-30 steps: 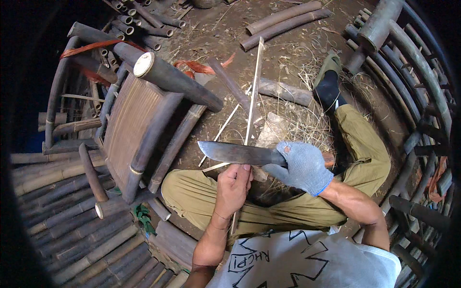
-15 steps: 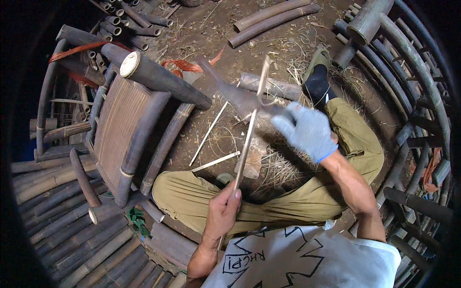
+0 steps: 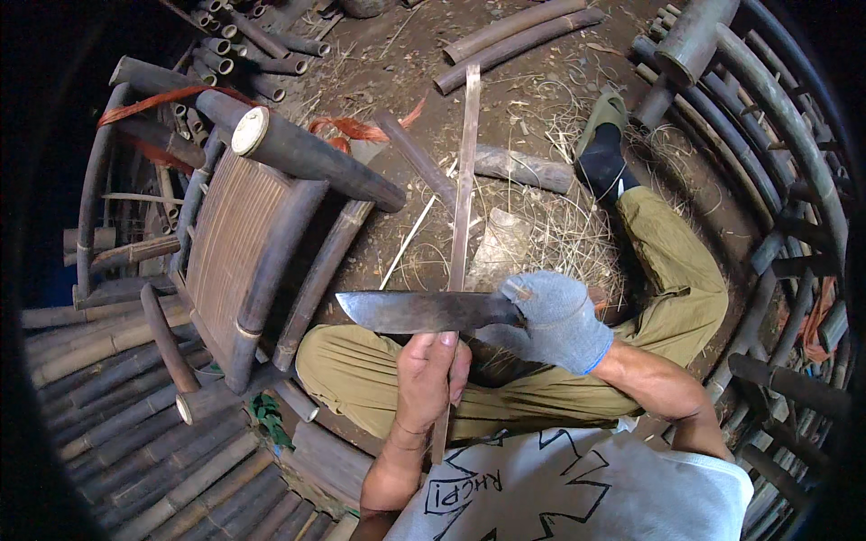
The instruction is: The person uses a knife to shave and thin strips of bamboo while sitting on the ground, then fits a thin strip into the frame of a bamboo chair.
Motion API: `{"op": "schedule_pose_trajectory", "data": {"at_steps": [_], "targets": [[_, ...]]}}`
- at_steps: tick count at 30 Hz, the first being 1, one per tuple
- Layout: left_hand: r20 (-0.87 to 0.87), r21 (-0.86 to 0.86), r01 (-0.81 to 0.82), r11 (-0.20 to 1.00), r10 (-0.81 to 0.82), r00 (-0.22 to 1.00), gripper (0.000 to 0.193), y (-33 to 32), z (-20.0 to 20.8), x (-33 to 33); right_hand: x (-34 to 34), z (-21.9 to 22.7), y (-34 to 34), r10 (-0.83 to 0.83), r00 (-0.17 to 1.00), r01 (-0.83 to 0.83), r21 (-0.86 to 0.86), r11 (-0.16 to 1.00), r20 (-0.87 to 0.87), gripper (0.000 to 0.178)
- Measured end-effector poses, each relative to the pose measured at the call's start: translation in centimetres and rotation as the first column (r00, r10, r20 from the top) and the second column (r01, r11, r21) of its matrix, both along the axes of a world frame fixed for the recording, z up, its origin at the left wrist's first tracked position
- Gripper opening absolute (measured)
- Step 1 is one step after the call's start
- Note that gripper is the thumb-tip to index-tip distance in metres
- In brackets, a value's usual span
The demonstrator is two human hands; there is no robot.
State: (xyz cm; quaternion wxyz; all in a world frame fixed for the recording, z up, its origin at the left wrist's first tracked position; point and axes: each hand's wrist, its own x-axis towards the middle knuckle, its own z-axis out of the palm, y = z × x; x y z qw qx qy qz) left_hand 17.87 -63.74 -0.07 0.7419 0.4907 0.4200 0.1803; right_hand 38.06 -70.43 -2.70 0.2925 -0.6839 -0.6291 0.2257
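Note:
My bare left hand (image 3: pixel 428 379) is closed round a long, flat bamboo strip (image 3: pixel 465 180). The strip runs away from me, and its lower end passes beside my shirt. In a grey work glove, my right hand (image 3: pixel 555 320) grips a machete (image 3: pixel 410 311) by its handle, which the fingers mostly hide. The broad dark blade lies across the strip, just beyond my left thumb, its tip pointing left. Whether the blade's edge bites into the strip I cannot tell.
On the left stands a bamboo chair (image 3: pixel 239 239) with a slatted panel. Thin shavings (image 3: pixel 577 239) litter the ground between my legs, near a short bamboo piece (image 3: pixel 523 169). More poles (image 3: pixel 519 45) lie at the far side. Bamboo frames (image 3: pixel 794 180) stand on the right.
The machete has come back toward me, from partway up the strip to near my left hand. A curled sliver on the strip is no longer seen. The strip now stands more upright in view.

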Motion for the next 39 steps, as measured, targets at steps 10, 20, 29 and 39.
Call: {"op": "schedule_pose_trajectory", "data": {"at_steps": [10, 20, 29, 39], "targets": [[-0.051, 0.044, 0.042, 0.998, -0.04, 0.998, 0.053, -2.9, 0.6, -1.8, 2.6, -1.3, 1.5, -0.346, 0.936, 0.326, 0.2, 0.924, 0.072, 0.044], [-0.026, 0.006, 0.135, 0.991, -0.135, 0.991, 0.047, -4.4, 0.9, -4.3, 8.5, -2.6, 3.0, -0.429, 0.9, 0.435, 0.24, 0.868, -0.081, 0.033], [-0.133, -0.065, 0.075, 0.995, -0.083, 0.988, 0.046, -4.1, 1.9, -5.4, 13.9, -2.4, 5.3, -0.587, 0.807, 0.563, 0.223, 0.796, 0.056, 0.041], [0.464, -0.651, 0.108, 0.752, 0.281, 0.84, 0.027, 1.8, -2.4, -0.1, 0.6, 1.5, 1.8, 0.018, 0.993, -0.027, 0.076, 0.997, 0.114, 0.05]]}}
